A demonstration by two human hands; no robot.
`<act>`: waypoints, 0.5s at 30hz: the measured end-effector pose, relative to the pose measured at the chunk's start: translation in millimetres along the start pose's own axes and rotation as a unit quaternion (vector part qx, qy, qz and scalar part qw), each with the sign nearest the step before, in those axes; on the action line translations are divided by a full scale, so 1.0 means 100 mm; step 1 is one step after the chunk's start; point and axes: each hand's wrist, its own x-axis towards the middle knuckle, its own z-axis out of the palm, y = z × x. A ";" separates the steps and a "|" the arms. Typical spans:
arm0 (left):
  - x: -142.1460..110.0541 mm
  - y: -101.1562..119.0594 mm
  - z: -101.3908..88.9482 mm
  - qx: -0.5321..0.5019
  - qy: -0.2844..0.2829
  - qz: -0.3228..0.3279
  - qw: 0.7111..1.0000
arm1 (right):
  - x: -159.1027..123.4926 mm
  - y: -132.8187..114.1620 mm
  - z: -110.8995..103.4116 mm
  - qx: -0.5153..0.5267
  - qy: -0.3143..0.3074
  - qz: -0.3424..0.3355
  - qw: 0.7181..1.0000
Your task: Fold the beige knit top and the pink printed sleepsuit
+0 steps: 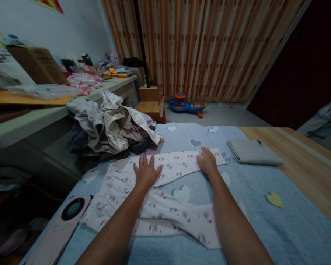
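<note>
A white pair of children's trousers with small pink prints [168, 191] lies spread on a light blue blanket [287, 224] with heart shapes. My left hand [146, 172] rests flat on the upper leg of the garment, fingers spread. My right hand [208, 162] lies flat further right on the same leg, near its end, fingers stretched out. Neither hand holds anything.
A folded grey cloth [253, 151] lies on the blanket at the right. A heap of unfolded clothes [112, 125] sits at the back left. A pink phone [63, 228] lies at the near left edge. Bare wooden surface [312, 162] shows at right. A toy car [186, 104] stands by the curtain.
</note>
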 end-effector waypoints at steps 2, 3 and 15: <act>0.00 0.00 0.00 0.001 0.000 0.000 1.000 | -0.03 -0.01 0.00 -0.034 -0.015 0.035 0.999; 0.00 0.00 0.00 0.002 0.002 0.001 1.000 | -0.04 -0.01 0.00 -0.046 -0.031 0.037 0.998; 0.01 0.00 0.03 0.009 0.011 0.001 1.000 | 0.00 0.04 -0.03 -0.036 0.025 0.079 0.996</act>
